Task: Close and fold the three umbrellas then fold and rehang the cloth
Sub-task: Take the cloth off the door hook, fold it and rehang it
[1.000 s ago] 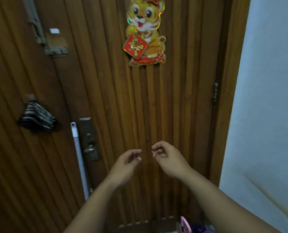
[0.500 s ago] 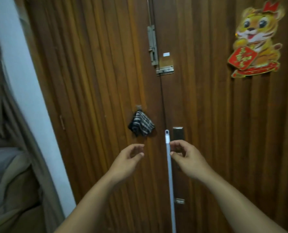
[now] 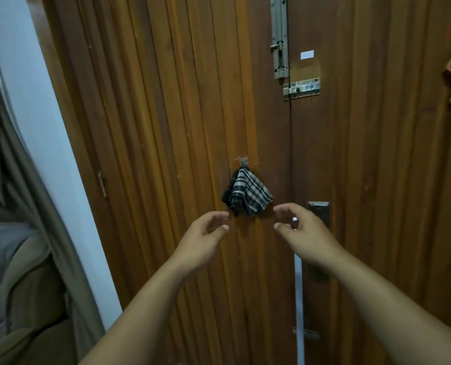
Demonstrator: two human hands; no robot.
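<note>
Checked cloth [image 3: 246, 194] hangs on door [image 3: 166, 127] above both empty hands.

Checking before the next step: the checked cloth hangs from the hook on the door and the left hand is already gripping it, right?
Not quite. The head view shows the checked cloth hanging from the hook on the door, but the left hand is open just below it, not gripping it.

Just the one head cam here, looking straight ahead and a bit down at a wooden door [image 3: 192, 127] from close up, both forearms reaching in from the bottom edge.
</note>
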